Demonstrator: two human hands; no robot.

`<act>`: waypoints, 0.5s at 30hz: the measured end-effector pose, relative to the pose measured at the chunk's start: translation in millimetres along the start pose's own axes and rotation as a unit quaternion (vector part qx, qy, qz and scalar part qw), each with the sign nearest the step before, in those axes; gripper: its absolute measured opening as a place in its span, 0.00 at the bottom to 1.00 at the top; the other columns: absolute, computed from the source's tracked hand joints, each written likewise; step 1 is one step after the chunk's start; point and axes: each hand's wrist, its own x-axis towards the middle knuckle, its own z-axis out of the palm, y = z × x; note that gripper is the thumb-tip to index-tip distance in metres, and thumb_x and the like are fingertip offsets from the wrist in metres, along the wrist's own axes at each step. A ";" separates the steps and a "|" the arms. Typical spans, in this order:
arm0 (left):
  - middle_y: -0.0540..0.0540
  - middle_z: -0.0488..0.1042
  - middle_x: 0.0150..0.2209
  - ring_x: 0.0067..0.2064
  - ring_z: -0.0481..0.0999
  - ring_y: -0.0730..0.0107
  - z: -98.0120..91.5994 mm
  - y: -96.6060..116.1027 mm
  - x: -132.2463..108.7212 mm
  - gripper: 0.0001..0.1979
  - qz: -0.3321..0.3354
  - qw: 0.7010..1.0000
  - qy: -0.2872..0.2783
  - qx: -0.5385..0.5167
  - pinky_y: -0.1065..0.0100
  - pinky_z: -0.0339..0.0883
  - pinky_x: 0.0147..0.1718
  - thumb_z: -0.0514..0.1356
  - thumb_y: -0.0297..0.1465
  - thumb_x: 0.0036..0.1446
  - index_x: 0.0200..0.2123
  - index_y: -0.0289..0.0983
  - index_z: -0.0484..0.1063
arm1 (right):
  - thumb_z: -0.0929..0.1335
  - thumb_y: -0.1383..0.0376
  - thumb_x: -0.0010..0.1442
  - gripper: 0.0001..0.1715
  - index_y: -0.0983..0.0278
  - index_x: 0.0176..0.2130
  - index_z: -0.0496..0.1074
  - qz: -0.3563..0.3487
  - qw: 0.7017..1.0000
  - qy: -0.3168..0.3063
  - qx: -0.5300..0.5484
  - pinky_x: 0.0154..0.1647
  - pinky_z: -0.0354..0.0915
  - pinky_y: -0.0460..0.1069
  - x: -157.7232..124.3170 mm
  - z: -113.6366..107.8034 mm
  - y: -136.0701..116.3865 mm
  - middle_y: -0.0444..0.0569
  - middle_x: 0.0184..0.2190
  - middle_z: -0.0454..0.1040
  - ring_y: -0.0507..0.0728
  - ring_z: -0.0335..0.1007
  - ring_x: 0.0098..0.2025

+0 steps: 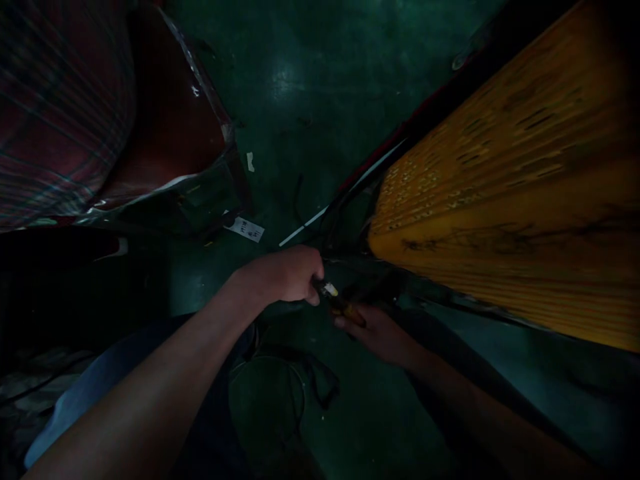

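Observation:
My left hand [295, 275] is closed near the middle of the view, gripping the end of something thin and dark that I cannot make out. Just to its right, my right hand [377, 331] wraps round a hand tool with an orange handle [354, 314]. The tool points up and left towards my left fingers, and a small whitish-yellow piece [330, 289] shows between the two hands. Dim light hides the tool's exact kind and whether its tip touches what my left hand holds.
A large yellow slotted plastic crate or panel [500, 173] fills the right side. At upper left, a person in a plaid garment [55, 100] sits on a red seat [175, 120]. A white paper label [245, 229] and dark straps [320, 380] lie on the green floor [300, 80].

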 end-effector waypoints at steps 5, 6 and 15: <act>0.50 0.77 0.28 0.33 0.76 0.67 16.0 7.6 19.3 0.05 0.057 0.998 0.010 0.032 0.62 0.60 0.33 0.77 0.26 0.69 0.39 0.32 0.87 | 0.68 0.35 0.78 0.36 0.65 0.51 0.78 0.013 0.999 -0.012 0.028 0.43 0.65 0.46 -27.1 3.0 -0.4 0.47 0.41 0.76 0.53 0.72 0.42; 0.50 0.77 0.29 0.33 0.76 0.67 19.3 6.0 22.6 0.04 0.071 0.996 0.012 0.044 0.61 0.60 0.33 0.77 0.26 0.70 0.39 0.32 0.87 | 0.67 0.36 0.79 0.35 0.65 0.52 0.78 0.010 0.999 -0.015 0.031 0.44 0.65 0.46 -30.8 3.3 -0.8 0.47 0.42 0.77 0.53 0.72 0.43; 0.46 0.82 0.34 0.36 0.80 0.64 15.8 -6.2 21.4 0.05 0.047 0.993 0.046 0.101 0.62 0.65 0.36 0.72 0.24 0.69 0.37 0.35 0.87 | 0.67 0.37 0.77 0.33 0.63 0.52 0.79 0.052 0.996 -0.064 0.043 0.43 0.66 0.48 -36.6 13.8 23.1 0.50 0.43 0.80 0.57 0.75 0.43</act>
